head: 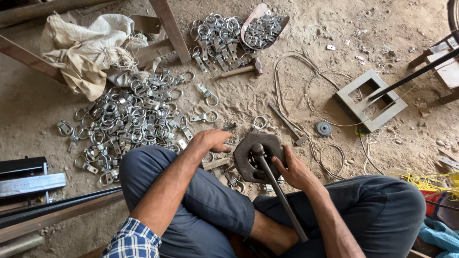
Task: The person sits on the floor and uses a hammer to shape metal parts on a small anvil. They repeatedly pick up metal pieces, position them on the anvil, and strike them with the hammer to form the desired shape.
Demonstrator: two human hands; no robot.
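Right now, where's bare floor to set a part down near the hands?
Free: sandy floor between the wooden-handled hammer, the white wire loops and the grey square metal frame. Also bare sand along the far left, by the tan sack. Crowded: the pile of silver ring clamps beside the left hand, and around the dark hexagonal iron block under the right hand.

Single head-worn view, looking steeply down from above the seated person's lap onto the sandy floor (296, 28). Faces forward over the crossed knees; both forearms enter from the bottom edge, close to the lens. Far ground at the top edge, nearer things large; no second view to overlap.
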